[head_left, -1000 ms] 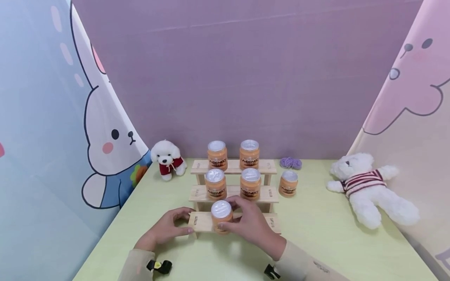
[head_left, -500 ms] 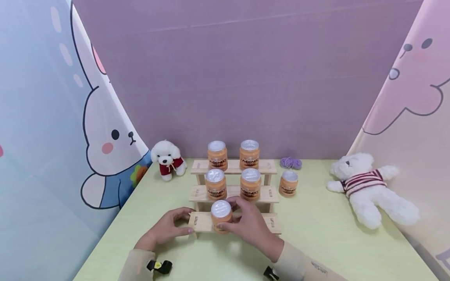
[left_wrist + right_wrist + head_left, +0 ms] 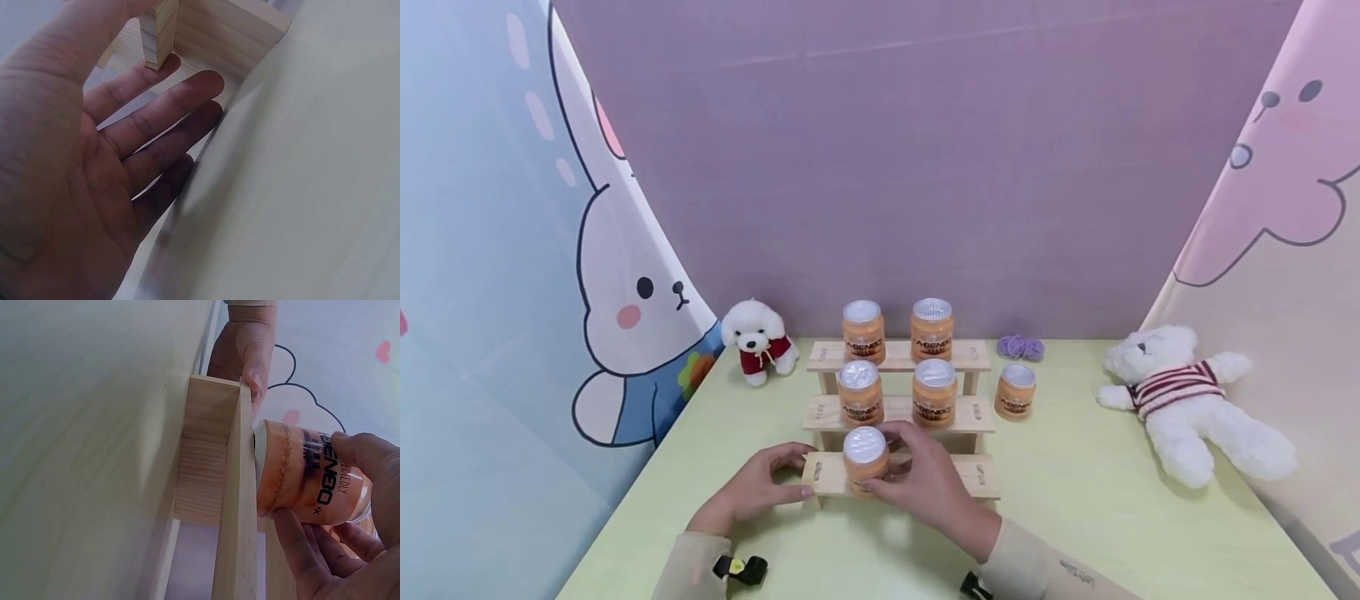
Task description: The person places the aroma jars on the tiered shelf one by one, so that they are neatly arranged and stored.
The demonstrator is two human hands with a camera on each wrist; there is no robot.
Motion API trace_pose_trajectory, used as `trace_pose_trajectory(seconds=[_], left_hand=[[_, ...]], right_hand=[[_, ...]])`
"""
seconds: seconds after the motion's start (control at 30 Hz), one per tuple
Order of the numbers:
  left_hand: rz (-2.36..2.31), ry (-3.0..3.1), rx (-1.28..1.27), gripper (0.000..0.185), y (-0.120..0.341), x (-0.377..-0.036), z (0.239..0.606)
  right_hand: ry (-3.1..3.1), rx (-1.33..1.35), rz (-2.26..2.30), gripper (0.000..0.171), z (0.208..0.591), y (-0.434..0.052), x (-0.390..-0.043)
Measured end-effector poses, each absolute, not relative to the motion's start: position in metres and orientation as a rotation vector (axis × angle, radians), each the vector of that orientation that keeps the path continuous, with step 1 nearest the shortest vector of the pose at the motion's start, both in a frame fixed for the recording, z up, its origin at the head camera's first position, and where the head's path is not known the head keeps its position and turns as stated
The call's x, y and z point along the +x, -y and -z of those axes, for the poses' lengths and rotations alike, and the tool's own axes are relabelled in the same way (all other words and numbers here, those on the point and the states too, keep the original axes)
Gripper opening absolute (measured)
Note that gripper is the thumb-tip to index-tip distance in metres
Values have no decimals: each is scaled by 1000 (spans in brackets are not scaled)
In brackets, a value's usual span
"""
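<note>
In the head view my right hand holds an orange jar with a silvery lid, upright at the lowest step of the wooden tiered stand. The right wrist view shows the thumb and fingers round this jar, its base at or very near the board. My left hand holds the left end of that step, thumb at the front corner and forefinger at the back. Its other fingers stretch out below the board beside a wooden leg.
Two jars stand on the middle step and two jars on the top step. Another jar is on the table right of the stand. Around it are a purple cord bundle, a toy dog and a white teddy bear.
My right hand has shifted the jar slightly left along the lowest step. The left hand has stayed in place at the step's end.
</note>
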State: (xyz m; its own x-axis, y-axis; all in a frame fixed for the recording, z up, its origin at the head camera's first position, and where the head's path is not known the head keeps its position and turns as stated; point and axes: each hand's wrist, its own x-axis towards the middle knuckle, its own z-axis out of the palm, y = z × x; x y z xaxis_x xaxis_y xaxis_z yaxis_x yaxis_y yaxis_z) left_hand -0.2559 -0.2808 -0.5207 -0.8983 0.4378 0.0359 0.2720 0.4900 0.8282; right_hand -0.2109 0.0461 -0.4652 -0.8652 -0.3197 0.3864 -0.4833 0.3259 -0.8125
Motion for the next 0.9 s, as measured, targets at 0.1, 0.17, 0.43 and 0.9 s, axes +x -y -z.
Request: trace_pose_trajectory(seconds=[0.1, 0.17, 0.43, 0.9], left_hand=[[-1386, -2534, 624, 59, 280, -255, 519], [-1397, -2524, 608, 60, 280, -255, 518], [-1394, -2522, 586, 60, 281, -256, 521], [-1395, -2526, 572, 60, 281, -256, 521]], right_hand=[[2427, 728, -1580, 71, 465, -44, -211], [2423, 722, -1589, 71, 465, -43, -211], [2423, 718, -1571, 69, 468, -42, -213], [2419, 713, -1549, 69, 470, -40, -214]])
